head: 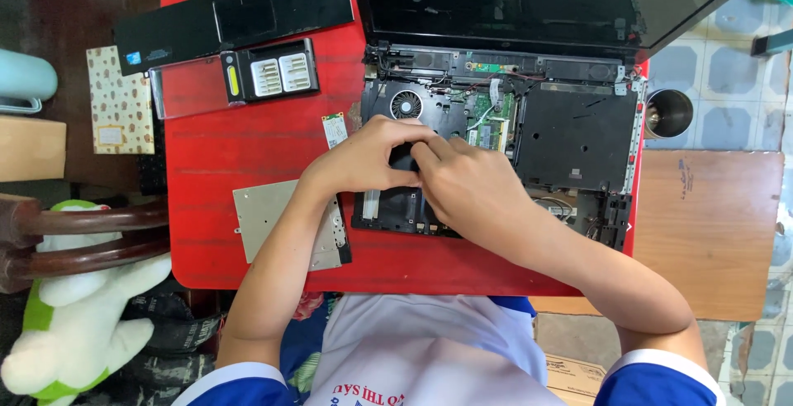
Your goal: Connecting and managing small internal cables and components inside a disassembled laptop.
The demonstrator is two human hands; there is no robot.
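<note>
An opened black laptop lies on a red table, its keyboard and top cover removed so the fan and green circuit board show. Both hands meet over the left middle of its base. My left hand and my right hand pinch a small black part between their fingers. The part is mostly hidden by the fingers, so its shape is unclear.
A grey metal drive lies at the table's front left. A black palm-rest panel, a screwdriver bit case and a small card lie behind it. A metal cup stands right of the laptop. A plush toy sits lower left.
</note>
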